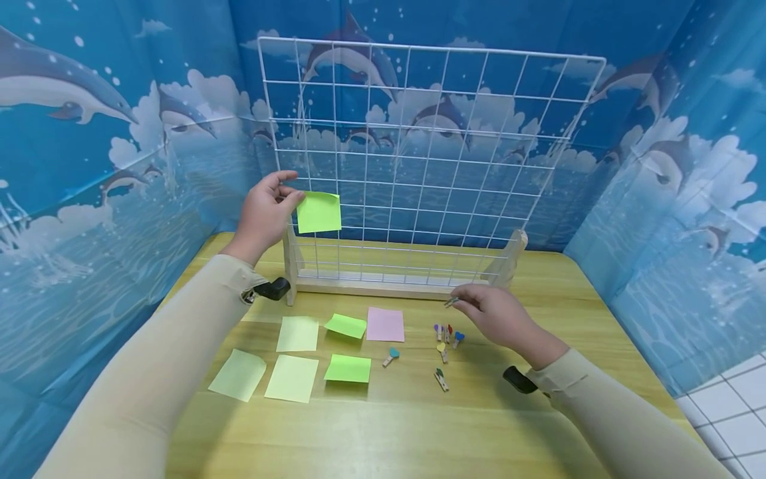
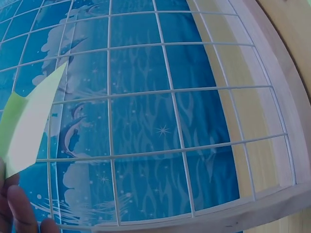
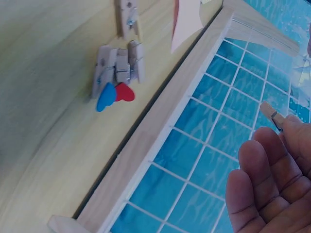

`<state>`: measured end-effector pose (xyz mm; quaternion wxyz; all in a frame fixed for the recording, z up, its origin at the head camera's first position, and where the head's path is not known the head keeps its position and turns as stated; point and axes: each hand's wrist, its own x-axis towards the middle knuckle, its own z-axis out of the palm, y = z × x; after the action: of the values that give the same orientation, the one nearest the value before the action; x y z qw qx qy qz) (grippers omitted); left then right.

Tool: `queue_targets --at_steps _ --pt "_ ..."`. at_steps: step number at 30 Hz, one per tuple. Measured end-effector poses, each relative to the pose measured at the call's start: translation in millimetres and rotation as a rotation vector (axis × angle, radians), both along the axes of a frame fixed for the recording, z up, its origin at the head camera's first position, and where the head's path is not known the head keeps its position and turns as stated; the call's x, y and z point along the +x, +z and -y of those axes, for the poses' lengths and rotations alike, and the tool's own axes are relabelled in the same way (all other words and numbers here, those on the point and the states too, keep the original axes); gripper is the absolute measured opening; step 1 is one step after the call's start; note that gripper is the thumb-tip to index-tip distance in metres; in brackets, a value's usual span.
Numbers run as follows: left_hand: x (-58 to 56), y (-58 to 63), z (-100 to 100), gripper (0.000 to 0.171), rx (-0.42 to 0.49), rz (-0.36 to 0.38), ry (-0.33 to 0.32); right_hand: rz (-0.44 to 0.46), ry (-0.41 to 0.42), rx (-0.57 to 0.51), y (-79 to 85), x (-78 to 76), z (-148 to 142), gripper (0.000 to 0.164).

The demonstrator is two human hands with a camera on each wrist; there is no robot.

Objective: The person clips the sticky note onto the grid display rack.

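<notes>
A bright green note (image 1: 319,214) is held upright before the white grid (image 1: 409,46), a small wooden clip (image 3: 270,114) above the table (image 1: 419,432).

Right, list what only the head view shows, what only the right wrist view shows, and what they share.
Head only: the green note pinched by the left hand, the teal-topped clip and the white tiles at lower right.

Right wrist only: the palm side of the right hand and the metal spring on its pinched clip.

Both: that hand and clip, the blue-topped clip, the pink note, and the white grid with its wooden base.
</notes>
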<state>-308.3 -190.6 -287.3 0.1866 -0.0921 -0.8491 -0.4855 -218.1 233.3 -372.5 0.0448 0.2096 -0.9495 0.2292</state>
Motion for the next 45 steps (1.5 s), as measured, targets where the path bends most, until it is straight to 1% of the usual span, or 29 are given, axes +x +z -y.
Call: queue_targets --at_steps 8,15,22,26,30,37,41,45 --pt "-6.6 4.4 -4 0.044 -0.029 0.013 0.006 -0.017 0.014 0.007 4.0 0.2 8 0.015" --pt "-7.9 8.8 -7 0.041 -0.043 0.014 0.016 -0.037 0.034 0.022 7.5 -0.6 14 0.014" --pt "-11.3 10.3 -13 0.042 -0.024 0.021 0.034 -0.065 0.061 0.031 11.9 -0.7 23 0.014" --pt "-13.3 9.3 -16 0.042 -0.014 0.034 0.044 -0.060 0.075 0.021 15.0 -1.1 28 0.015" --pt "-14.4 9.5 -17 0.041 0.007 0.047 0.053 -0.080 0.104 0.004 18.2 -2.6 32 0.015" --pt "-13.4 13.6 -18 0.039 0.034 0.087 0.070 -0.121 0.135 -0.060 31.1 -7.7 47 0.017" --pt "-13.3 14.7 -19 0.037 0.037 0.101 0.081 -0.134 0.123 -0.109 43.1 -11.7 60 0.019" --pt "-12.7 15.1 -20 0.036 0.019 0.094 0.099 -0.180 0.116 -0.150 55.2 -20.0 78 0.020"
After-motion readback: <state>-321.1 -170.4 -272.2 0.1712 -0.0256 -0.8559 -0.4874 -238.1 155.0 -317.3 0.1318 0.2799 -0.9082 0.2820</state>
